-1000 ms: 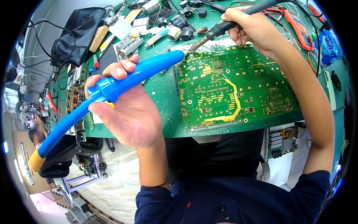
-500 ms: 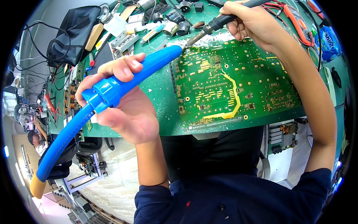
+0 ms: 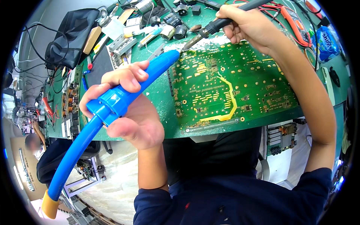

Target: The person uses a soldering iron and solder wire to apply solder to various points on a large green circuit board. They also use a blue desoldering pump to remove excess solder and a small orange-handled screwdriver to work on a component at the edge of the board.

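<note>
- Green bench (image 3: 159,90) is filling the upper part of the head view; loose dark parts (image 3: 180,32), a white bottle (image 3: 112,28) and an orange-red meter (image 3: 292,24) are lying toward its far side.
- Circuit board (image 3: 258,78) is lying at the bench's near edge in front of me, its bent yellow trace (image 3: 234,105) facing up.
- Left hand (image 3: 146,120): I am grasping a blue tapered tool (image 3: 153,71), fingers curling over its body; its blue tube (image 3: 75,152) is hanging down to the left.
- Right hand (image 3: 251,28): I am gripping a soldering iron (image 3: 197,39) by its dark handle, metal end slanting down leftward.
- Both tips are converging over the board's upper-left corner; whether they are touching, I am not able to tell.
- Risk, judged: if hot, the iron could be softening the blue nose, being so close.
- Risk: lingering heat could be lifting copper; an unsteady wrist could be scraping neighbouring joints.
- Risk: a swinging tube could be dragging the nose off line.
</note>
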Demonstrator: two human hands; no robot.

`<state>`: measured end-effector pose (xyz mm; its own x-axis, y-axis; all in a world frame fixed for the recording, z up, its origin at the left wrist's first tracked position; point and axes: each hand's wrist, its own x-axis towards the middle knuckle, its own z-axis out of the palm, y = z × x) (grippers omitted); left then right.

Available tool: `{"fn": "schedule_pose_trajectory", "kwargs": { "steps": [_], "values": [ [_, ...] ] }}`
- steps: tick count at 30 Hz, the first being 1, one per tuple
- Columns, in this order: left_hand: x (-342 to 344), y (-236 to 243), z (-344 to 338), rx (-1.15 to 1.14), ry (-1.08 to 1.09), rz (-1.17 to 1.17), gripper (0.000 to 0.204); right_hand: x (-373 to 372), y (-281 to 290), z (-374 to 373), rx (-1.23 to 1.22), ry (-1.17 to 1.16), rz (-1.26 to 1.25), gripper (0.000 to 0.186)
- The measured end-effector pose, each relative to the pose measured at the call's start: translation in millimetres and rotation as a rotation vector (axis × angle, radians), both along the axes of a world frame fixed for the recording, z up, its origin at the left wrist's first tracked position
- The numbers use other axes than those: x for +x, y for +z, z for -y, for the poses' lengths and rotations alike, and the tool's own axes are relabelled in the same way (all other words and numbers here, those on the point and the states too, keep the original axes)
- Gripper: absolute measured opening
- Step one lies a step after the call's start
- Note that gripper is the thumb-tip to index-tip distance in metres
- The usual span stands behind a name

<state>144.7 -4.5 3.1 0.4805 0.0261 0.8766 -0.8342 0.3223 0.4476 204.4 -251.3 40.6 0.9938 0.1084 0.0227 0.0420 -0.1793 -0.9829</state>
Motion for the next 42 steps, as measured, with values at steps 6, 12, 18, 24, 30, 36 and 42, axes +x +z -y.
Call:
{"fn": "schedule_pose_trajectory", "kwargs": {
  "steps": [6, 12, 18, 24, 30, 36, 42],
  "values": [
    [-11.5, 6.1, -12.0, 0.0, 0.249, -0.234, 0.055, 1.2, 4.7, -8.1, 0.013, -0.026, -0.049, 0.022],
    [-50.7, 10.7, -42.3, -0.439, 0.344, -0.257, 0.064, -1.4, 7.6, -6.1, -0.016, -0.056, -0.027, 0.022],
    [-79.0, 7.3, -68.2, -0.333, 0.364, -0.205, 0.065, 3.4, 1.5, -1.8, 0.001, 0.023, -0.013, 0.024],
    [-91.9, 13.9, -95.7, -0.263, 0.536, -0.112, 0.064, 5.6, 3.8, 0.7, 0.179, -0.089, 0.116, 0.026],
    [-117.3, 47.1, -149.5, -0.061, 0.671, -0.184, 0.066, 4.3, 15.2, 5.3, 0.279, -0.044, 0.156, 0.027],
    [-110.1, 66.0, -147.6, 0.392, 0.841, -0.627, 0.05, -18.9, 41.6, -18.2, 0.252, 0.032, 0.243, 0.049],
    [-69.1, 59.8, -83.9, 1.171, 0.732, -0.656, 0.034, -25.5, 41.4, -16.6, 0.192, -0.031, 0.26, 0.059]
  ]
}}
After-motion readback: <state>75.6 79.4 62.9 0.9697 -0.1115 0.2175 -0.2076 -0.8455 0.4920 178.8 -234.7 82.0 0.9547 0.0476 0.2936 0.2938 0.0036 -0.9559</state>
